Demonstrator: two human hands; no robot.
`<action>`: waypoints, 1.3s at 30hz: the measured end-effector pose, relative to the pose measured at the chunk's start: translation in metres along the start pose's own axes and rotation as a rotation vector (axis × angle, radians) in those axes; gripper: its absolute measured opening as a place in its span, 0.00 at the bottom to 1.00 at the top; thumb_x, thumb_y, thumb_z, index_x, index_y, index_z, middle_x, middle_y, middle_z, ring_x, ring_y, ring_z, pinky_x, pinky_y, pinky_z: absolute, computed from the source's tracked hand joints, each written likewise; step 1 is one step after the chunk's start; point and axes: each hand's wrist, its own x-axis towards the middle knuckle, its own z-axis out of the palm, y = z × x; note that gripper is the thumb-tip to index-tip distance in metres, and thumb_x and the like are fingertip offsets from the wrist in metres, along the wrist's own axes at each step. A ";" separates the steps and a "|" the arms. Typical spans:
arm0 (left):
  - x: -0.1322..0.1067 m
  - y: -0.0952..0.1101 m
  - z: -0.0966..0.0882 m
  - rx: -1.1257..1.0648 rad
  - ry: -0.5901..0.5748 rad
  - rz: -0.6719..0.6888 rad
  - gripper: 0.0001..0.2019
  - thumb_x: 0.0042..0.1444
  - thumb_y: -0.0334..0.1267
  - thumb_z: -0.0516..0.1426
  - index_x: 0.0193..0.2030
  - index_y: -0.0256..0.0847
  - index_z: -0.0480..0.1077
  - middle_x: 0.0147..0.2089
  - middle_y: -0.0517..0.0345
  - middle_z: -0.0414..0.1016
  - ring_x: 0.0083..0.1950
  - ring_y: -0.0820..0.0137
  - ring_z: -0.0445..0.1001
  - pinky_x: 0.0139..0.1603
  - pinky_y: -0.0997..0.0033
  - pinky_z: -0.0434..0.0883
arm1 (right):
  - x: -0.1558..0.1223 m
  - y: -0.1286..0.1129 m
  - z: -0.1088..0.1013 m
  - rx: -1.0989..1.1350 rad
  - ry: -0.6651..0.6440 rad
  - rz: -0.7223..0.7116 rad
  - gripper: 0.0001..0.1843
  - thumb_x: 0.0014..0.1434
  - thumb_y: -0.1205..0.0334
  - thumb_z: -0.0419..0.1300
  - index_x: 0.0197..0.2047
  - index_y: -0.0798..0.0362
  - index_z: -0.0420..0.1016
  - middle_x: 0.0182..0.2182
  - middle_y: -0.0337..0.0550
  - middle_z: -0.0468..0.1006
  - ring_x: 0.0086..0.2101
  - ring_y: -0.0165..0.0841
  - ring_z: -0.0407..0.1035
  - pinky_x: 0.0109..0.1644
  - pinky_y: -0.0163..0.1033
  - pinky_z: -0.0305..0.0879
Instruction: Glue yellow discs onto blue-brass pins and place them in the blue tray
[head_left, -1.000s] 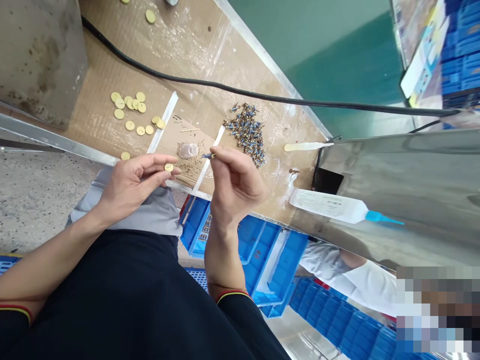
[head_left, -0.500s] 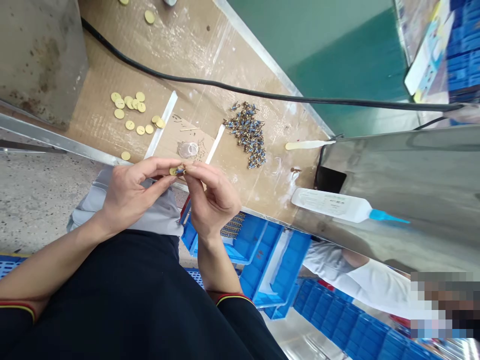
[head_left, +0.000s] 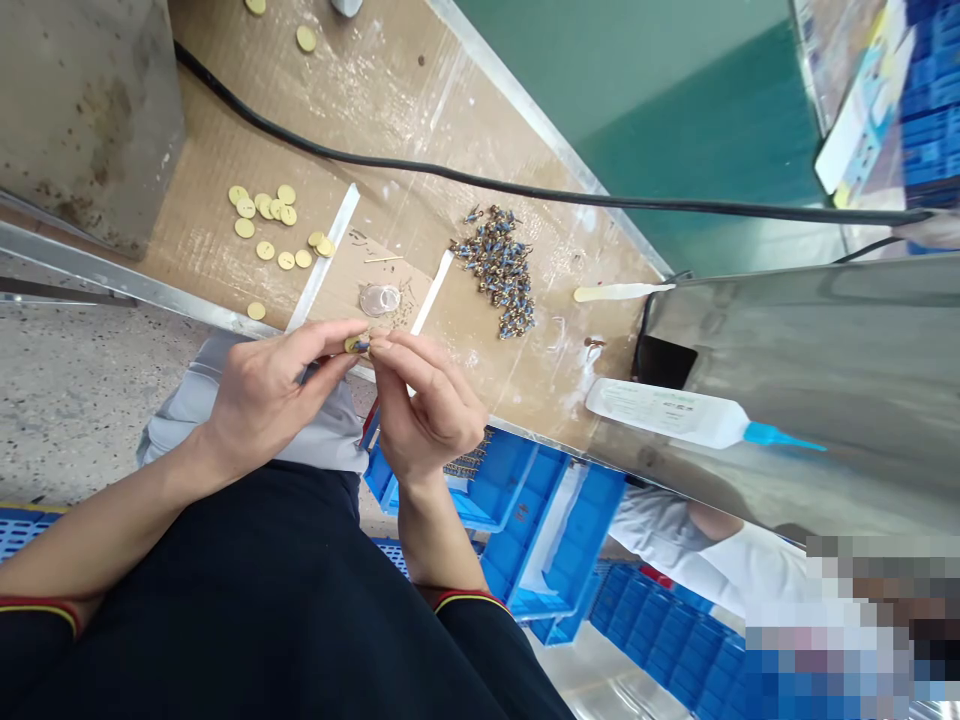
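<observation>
Now the left hand (head_left: 274, 395) is pinching a small brass disc (head_left: 351, 345) between thumb and fingertips, its grip narrow and firm-looking, while the right hand (head_left: 427, 410) is pressing a tiny blue-and-brass fitting (head_left: 362, 346) up against that disc in an equally narrow pinch. The two parts are touching right at the fingertips, just above the bench edge, though the fingers are hiding exactly how they meet. Around the hands, a heap of the same blue-and-brass fittings (head_left: 495, 272) is lying on the cardboard bench cover (head_left: 202, 130) at about two o'clock, and a cluster of loose brass discs (head_left: 270, 225) is sitting at eleven o'clock. A clear plastic dish (head_left: 379, 299) is resting at twelve o'clock, just beyond the fingertips. A black cable (head_left: 525, 190) is running across the bench farther out. At three o'clock, a white glue bottle with a blue nozzle (head_left: 667, 418) is lying against a stainless steel panel (head_left: 810, 340), while blue plastic crates (head_left: 510, 490) are stacked at about five o'clock, and a co-worker's white sleeve (head_left: 667, 525) is showing at four o'clock.
</observation>
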 end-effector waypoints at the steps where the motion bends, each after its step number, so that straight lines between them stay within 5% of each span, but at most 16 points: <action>1: 0.000 0.000 0.000 0.038 0.008 0.039 0.13 0.81 0.38 0.67 0.67 0.57 0.84 0.56 0.64 0.94 0.51 0.61 0.95 0.52 0.61 0.92 | 0.000 -0.001 0.000 -0.006 0.003 -0.023 0.27 0.74 0.75 0.71 0.66 0.36 0.89 0.54 0.36 0.94 0.52 0.36 0.92 0.60 0.45 0.93; 8: -0.001 0.004 0.001 0.146 0.049 0.169 0.17 0.83 0.35 0.63 0.71 0.57 0.81 0.58 0.61 0.93 0.50 0.61 0.95 0.52 0.61 0.93 | -0.007 0.000 -0.001 -0.030 -0.015 -0.086 0.34 0.73 0.76 0.71 0.73 0.33 0.85 0.58 0.36 0.93 0.55 0.37 0.92 0.63 0.43 0.93; 13: -0.004 0.007 0.002 0.126 0.056 0.129 0.16 0.84 0.36 0.62 0.70 0.58 0.82 0.59 0.61 0.93 0.50 0.61 0.96 0.53 0.60 0.94 | -0.018 0.007 -0.001 -0.009 -0.062 -0.070 0.36 0.75 0.73 0.70 0.78 0.30 0.81 0.60 0.37 0.93 0.57 0.43 0.92 0.66 0.50 0.93; 24: -0.004 0.008 0.002 0.022 0.040 0.056 0.12 0.80 0.35 0.65 0.64 0.54 0.84 0.57 0.63 0.94 0.51 0.65 0.95 0.55 0.67 0.92 | -0.014 0.005 -0.005 -0.006 -0.044 -0.124 0.33 0.75 0.71 0.71 0.76 0.34 0.82 0.59 0.39 0.93 0.56 0.41 0.92 0.61 0.48 0.94; 26: -0.004 0.009 0.000 0.005 0.037 0.039 0.12 0.80 0.35 0.65 0.63 0.54 0.85 0.56 0.64 0.94 0.50 0.66 0.95 0.54 0.68 0.91 | -0.011 0.002 -0.009 0.046 -0.028 -0.073 0.30 0.76 0.70 0.71 0.75 0.36 0.83 0.59 0.40 0.94 0.57 0.40 0.91 0.62 0.47 0.93; 32: -0.005 0.013 0.001 0.005 -0.020 0.002 0.17 0.80 0.33 0.63 0.67 0.58 0.84 0.60 0.65 0.93 0.53 0.64 0.95 0.57 0.64 0.92 | -0.011 -0.006 -0.012 0.212 -0.095 0.385 0.12 0.80 0.64 0.67 0.60 0.41 0.88 0.49 0.37 0.93 0.50 0.34 0.91 0.57 0.44 0.92; 39: -0.006 0.016 0.006 0.026 -0.025 0.061 0.23 0.77 0.29 0.62 0.72 0.54 0.83 0.64 0.62 0.92 0.56 0.66 0.95 0.62 0.70 0.90 | -0.011 -0.003 -0.008 0.296 -0.074 0.358 0.06 0.78 0.64 0.71 0.53 0.42 0.87 0.46 0.37 0.92 0.50 0.33 0.89 0.58 0.43 0.89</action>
